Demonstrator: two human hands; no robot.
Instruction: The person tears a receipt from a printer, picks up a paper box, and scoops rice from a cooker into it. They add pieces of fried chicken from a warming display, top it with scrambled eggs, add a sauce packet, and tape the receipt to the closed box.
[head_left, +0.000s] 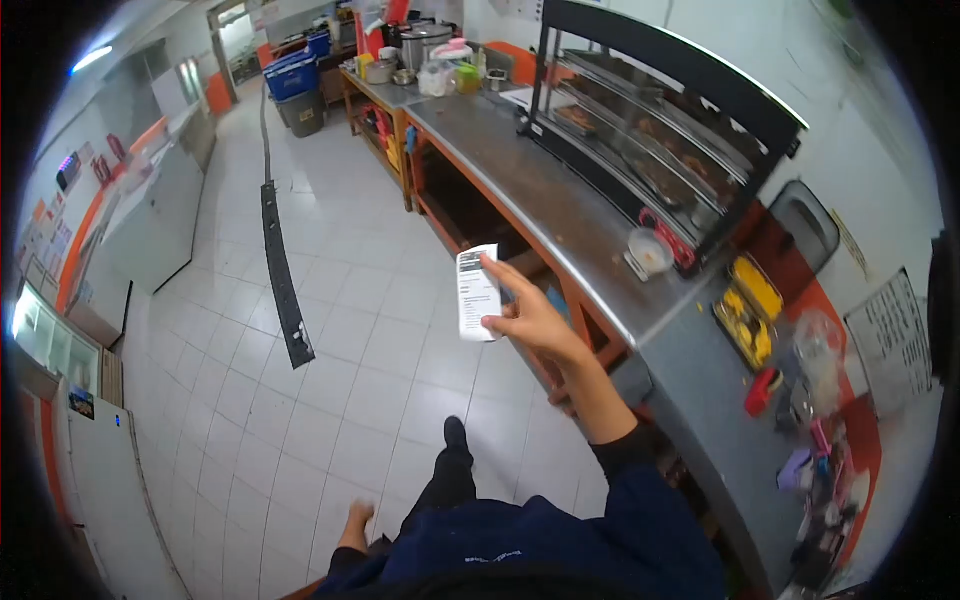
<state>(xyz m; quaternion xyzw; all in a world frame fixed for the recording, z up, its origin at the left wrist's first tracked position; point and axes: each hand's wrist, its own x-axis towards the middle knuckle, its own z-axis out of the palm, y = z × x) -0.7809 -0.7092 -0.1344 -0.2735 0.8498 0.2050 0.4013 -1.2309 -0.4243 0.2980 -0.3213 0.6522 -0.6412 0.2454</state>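
Observation:
My right hand (535, 318) is raised in front of me and pinches a white printed paper slip (477, 293) between thumb and fingers, holding it upright over the tiled floor. The slip carries dark print at its top. My left hand (357, 520) hangs low beside my leg with its fingers loosely curled and nothing in it. My dark trouser leg and shoe (455, 435) show below, with my dark blue top at the bottom edge.
A long steel counter (560, 215) runs along my right, with a glass warming display case (650, 140), a small bowl (650, 250) and a tray of yellow items (745, 320). Pots and blue bins (292, 78) stand far back. A black floor strip (283, 280) crosses the tiles.

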